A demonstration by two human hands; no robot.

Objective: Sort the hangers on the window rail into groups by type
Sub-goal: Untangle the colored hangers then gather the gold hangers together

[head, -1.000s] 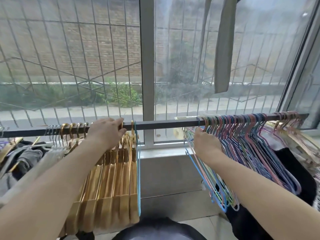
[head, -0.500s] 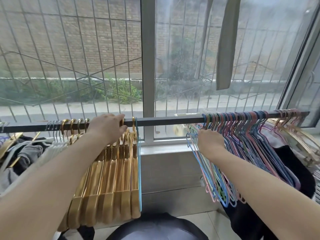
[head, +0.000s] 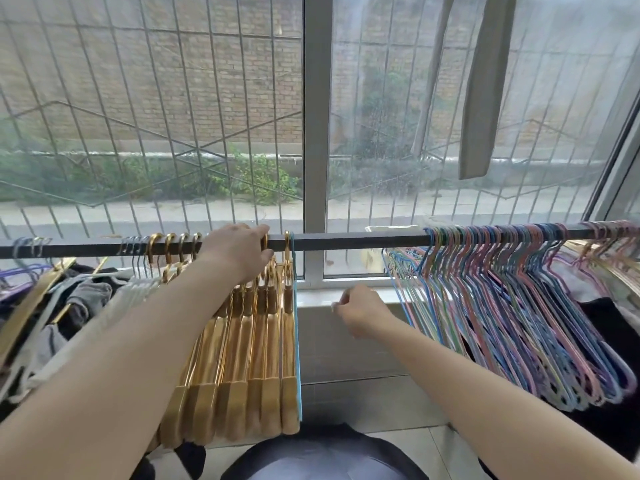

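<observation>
- My right hand [head: 360, 315] has come off the coloured wire hangers [head: 512, 306] it was at a moment ago; it now hangs in the open gap below the rail [head: 353, 241], fingers loosely curled. Whether it pinches something small and pale I cannot tell.
- My left hand [head: 239, 251] has stayed put on the rail, fingers curled over the hooks of the gold hangers [head: 242, 362].
- I read that as the right side being bunched: the wire hangers sit packed together on the right stretch of rail, the gold ones in a block left of the window post [head: 315, 133].
- One thin blue hanger [head: 297, 341] hangs against the right face of the gold block, so it looks misplaced; I judge it should go over to the wire group next.
- Further left, a few silver-hooked white hangers [head: 133, 292] and purple hangers [head: 20, 271] hang among clothes, seemingly unsorted.
- At the far right, pinkish-gold hangers [head: 620, 251] crowd the rail end.
- No brand, label or writing is readable anywhere.
</observation>
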